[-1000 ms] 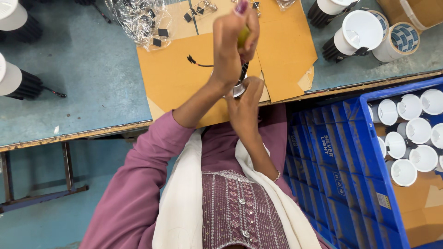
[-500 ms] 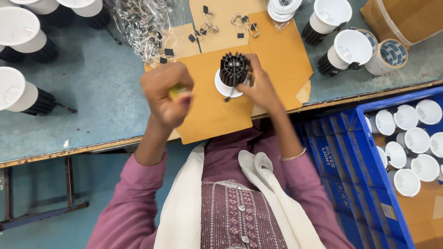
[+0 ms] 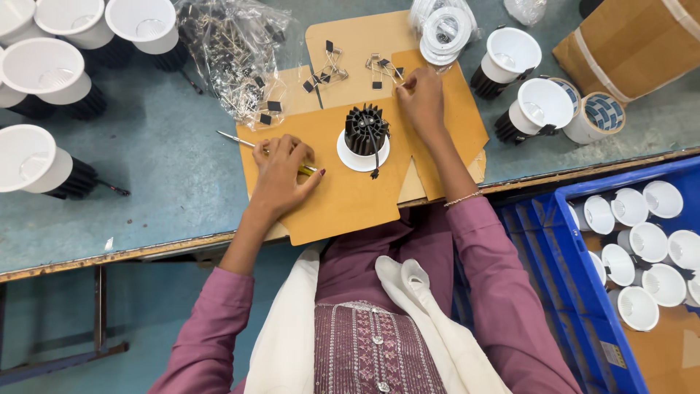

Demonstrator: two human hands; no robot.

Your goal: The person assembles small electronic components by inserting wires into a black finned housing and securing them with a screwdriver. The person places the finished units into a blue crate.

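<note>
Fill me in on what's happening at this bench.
A person is working on a downlight fitting that sits face down, black finned heat sink up, on a cardboard sheet. The left hand rests on the cardboard with a screwdriver under its fingers. The right hand reaches to small spring clips scattered at the sheet's far edge. More white fittings stand on the table and fill a blue crate at the right.

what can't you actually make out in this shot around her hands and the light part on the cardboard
Head view only:
- Screwdriver: the left hand covers its handle; only the metal shaft shows.
- Right hand: fingertips rest among small spring clips; too small to tell if one is pinched.
- Black finned light part: seen from above, so the underside of its white ring is hidden.
- Blue crate: cut off by the right edge.
</note>
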